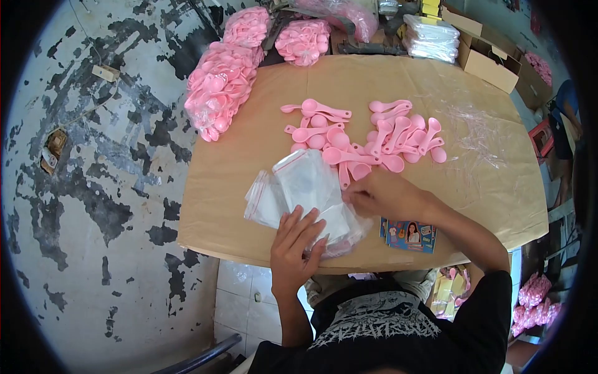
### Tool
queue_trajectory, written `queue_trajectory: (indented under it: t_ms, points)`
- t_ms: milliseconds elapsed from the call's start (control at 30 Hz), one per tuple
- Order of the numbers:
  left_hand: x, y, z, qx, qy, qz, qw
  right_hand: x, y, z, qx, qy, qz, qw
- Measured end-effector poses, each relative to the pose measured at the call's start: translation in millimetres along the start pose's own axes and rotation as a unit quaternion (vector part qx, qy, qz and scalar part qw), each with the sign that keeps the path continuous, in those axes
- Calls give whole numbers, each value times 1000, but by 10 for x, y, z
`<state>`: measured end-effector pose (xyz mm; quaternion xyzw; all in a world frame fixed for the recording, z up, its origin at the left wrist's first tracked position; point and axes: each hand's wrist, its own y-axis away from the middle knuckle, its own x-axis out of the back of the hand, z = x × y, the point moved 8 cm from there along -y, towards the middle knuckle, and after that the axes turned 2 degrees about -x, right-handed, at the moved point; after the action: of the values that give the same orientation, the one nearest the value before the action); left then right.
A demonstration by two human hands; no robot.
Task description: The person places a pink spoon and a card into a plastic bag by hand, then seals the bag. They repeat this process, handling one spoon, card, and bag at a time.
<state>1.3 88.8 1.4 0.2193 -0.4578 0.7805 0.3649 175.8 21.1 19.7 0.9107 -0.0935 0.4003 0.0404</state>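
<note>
Several clear zip-lock bags with a red line along the seal lie fanned in a pile near the table's front edge. My left hand rests on the lower part of the pile, fingers stretched out. At the pile's right side, my right hand has its fingers curled in; what they pinch, if anything, is hidden. Just beyond both hands lie loose pink measuring spoons in a heap. Partly under my right forearm is a small stack of blue printed cards.
Bulging bags of pink spoons stand at the table's back left. Behind the table are a stack of clear packs and an open cardboard box. Crumpled clear film lies on the right. Another person is at the far right.
</note>
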Motion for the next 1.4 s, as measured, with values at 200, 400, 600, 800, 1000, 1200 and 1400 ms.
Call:
queue_trajectory:
  t_ms: [200,400,600,800,1000,1200,1400]
  points:
    - [93,-98,119,-3,30,-17,999,485,276,-102,25,-95,116,988]
    - [-323,-286,521,166,394,-38,903,491,649,-486,6,-91,-21,996]
    - [-626,-397,474,209,684,82,694,541,1129,51,35,176,120,976]
    - [-663,-418,456,249,645,125,712,507,1218,482,-89,23,98,991]
    - [-730,-380,340,242,638,199,703,513,1221,512,-89,-148,173,970]
    - [-815,-488,509,240,686,234,646,404,1216,312,-39,-195,207,958]
    - [-932,-482,559,227,703,197,644,360,1187,234,-31,-193,226,954]
